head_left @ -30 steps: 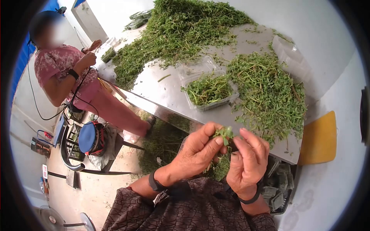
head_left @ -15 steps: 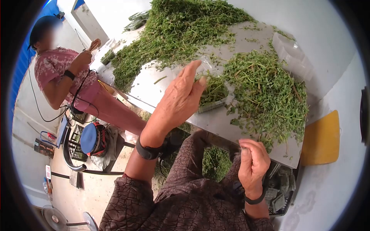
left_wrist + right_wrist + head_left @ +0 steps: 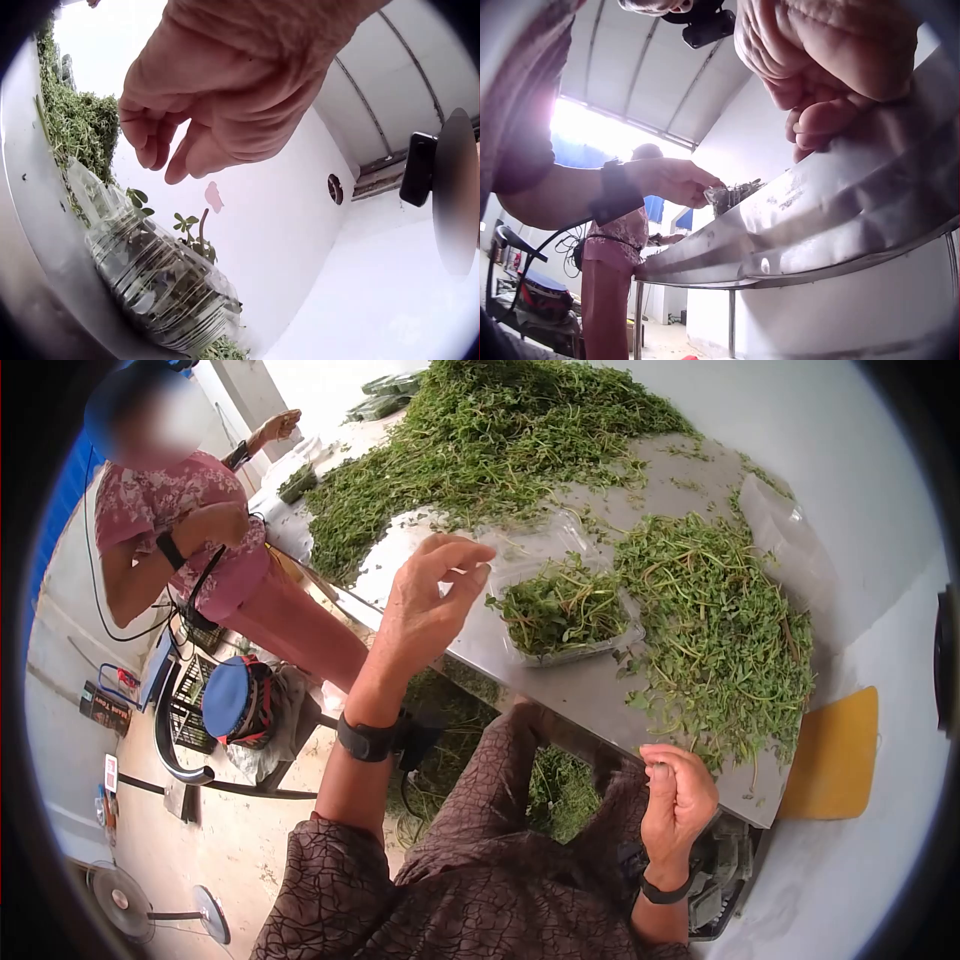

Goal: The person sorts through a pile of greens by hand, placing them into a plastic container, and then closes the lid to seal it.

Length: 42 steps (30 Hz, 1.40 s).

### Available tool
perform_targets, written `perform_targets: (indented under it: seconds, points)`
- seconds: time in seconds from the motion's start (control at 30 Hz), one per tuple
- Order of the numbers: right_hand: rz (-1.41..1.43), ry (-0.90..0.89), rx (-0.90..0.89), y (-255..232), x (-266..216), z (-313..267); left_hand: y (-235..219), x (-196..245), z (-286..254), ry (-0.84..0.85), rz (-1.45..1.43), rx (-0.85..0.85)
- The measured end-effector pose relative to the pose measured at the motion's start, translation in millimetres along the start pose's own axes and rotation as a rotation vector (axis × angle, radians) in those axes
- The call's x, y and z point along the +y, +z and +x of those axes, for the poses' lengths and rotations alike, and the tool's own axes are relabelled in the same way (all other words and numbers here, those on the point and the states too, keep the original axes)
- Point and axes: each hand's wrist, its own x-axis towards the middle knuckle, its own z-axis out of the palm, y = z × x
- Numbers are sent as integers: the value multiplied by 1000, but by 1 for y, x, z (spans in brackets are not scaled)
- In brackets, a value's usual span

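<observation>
My left hand [image 3: 425, 610] hangs above the table's front edge, left of a clear plastic box [image 3: 575, 657] of green sprigs [image 3: 565, 605]. Its fingers are loosely bent, with a gap to the thumb and nothing visible between. The left wrist view shows that hand [image 3: 225, 90] above the box [image 3: 165, 285], apart from it. Near the table's front right corner, my right hand [image 3: 678, 805] has curled fingers with the thumb against them; no held thing can be made out. In the right wrist view, this hand [image 3: 825, 67] is beside the metal table edge [image 3: 780, 240].
A loose pile of greens [image 3: 720, 640] lies right of the box, and a larger heap [image 3: 500, 440] behind. Clear packaging [image 3: 790, 550] stands at the back right. A person in pink [image 3: 215, 530] stands at the left. A yellow board [image 3: 835, 755] is beside the table.
My left hand went from the small sprig near my right hand to the box, then drew back left, empty. The greens in the box sit higher. My right hand moved slightly down and right.
</observation>
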Motion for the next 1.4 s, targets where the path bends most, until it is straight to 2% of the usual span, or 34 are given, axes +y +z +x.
perform_targets:
  seconds: [0.17,0.27,0.33,0.57,0.67,0.73,1.07,1.13,1.27,1.4]
  points:
    - [-41,9,1,0,-1,0,11,-12,3,9,23,-53]
    - [-61,2,-12,-1,0,-1,16,-18,7,-49,-26,-130]
    - [-83,-34,-33,-2,2,-1,18,-22,9,0,8,-161]
    - [-127,-79,-50,-1,0,0,24,-25,13,-11,38,-151]
    - [-137,-93,-48,-1,-2,1,25,-25,15,-83,47,-157]
    - [-140,-91,-51,-1,-1,1,26,-28,17,-9,107,-134]
    - [-164,-111,-36,0,-2,1,33,-27,22,-48,124,-109]
    - [-170,-114,-41,0,-2,2,34,-33,21,18,99,-86]
    - [-180,-120,-48,-1,-1,1,27,-34,22,-30,48,-67]
    - [-196,-121,-72,-1,-4,2,24,-34,20,24,28,-139]
